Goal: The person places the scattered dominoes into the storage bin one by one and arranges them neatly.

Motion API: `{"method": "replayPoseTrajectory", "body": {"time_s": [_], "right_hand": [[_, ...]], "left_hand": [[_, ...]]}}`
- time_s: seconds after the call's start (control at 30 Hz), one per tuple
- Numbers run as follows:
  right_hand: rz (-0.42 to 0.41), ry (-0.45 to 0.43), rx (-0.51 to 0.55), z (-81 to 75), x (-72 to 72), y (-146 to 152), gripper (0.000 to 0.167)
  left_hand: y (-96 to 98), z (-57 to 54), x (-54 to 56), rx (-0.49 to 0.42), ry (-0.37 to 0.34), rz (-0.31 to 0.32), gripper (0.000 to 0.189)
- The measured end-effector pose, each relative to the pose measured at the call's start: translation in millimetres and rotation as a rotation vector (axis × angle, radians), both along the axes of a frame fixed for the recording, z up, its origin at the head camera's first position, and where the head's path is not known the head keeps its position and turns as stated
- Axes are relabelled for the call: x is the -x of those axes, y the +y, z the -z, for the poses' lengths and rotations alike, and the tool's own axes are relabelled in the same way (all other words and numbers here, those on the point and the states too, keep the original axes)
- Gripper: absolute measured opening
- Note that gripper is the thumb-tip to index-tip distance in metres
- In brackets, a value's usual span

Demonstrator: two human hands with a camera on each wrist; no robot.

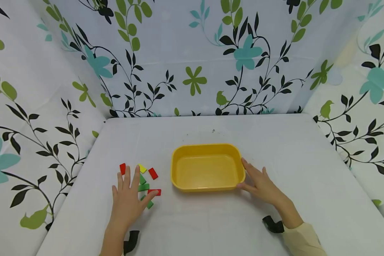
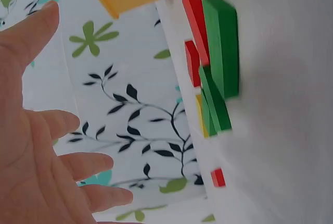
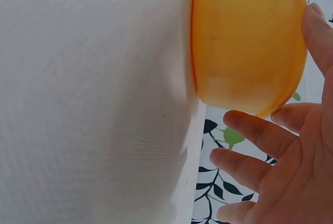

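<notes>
A yellow plastic tray (image 1: 208,167) with nothing in it sits mid-table. At its right end is my right hand (image 1: 264,185), thumb and index finger spread along the rim; in the right wrist view its fingers extend beside the tray wall (image 3: 250,36). My left hand (image 1: 126,202) hovers palm down, fingers spread, over several small blocks left of the tray. Among them are a yellow block (image 1: 142,168), a red block (image 1: 153,173) and a green block (image 1: 143,187). The left wrist view shows a larger green block (image 2: 221,47) apart from the palm. Part of the pile is hidden under that hand.
A white cloth covers the table (image 1: 211,224). Leaf-patterned curtains (image 1: 166,57) rise behind it and along both sides. Black straps (image 1: 273,224) show at both wrists.
</notes>
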State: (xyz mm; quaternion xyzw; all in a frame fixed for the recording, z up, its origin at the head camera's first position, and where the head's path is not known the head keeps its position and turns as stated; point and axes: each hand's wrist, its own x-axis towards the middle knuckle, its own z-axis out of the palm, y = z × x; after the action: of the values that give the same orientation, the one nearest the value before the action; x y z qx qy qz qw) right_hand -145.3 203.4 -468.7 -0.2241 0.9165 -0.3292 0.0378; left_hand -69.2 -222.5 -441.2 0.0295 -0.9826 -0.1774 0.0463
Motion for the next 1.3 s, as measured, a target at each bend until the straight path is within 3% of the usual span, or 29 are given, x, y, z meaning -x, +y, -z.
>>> {"method": "replayPoseTrajectory", "body": {"time_s": [0.13,0.3,0.43,0.57,0.93,1.3], "right_hand": [[0.012,0.004,0.004,-1.5,-1.5,4.4,0.092],[0.027,-0.011,0.035,-2.6,-4.1,11.8,0.092],[0.018,-0.026,0.060,-2.6,-4.6,12.7,0.093],[0.004,-0.030,0.070,-1.7,-3.5,10.1,0.093],[-0.021,-0.030,0.085,3.8,-1.8,5.4,0.093],[-0.041,-0.017,0.085,3.9,-2.2,-4.4,0.092]], "left_hand": [[-17.0,-3.0,10.3,-0.051,0.039,-0.017,0.100],[-40.9,-9.6,31.5,-0.092,0.088,-0.032,0.086],[-59.3,-9.9,43.2,-0.125,0.074,-0.059,0.077],[-73.1,-5.0,49.8,-0.186,0.018,-0.085,0.072],[-93.4,12.7,67.8,-0.275,-0.042,-0.084,0.061],[-113.6,29.2,67.8,-0.508,-0.148,-0.222,0.071]]}}
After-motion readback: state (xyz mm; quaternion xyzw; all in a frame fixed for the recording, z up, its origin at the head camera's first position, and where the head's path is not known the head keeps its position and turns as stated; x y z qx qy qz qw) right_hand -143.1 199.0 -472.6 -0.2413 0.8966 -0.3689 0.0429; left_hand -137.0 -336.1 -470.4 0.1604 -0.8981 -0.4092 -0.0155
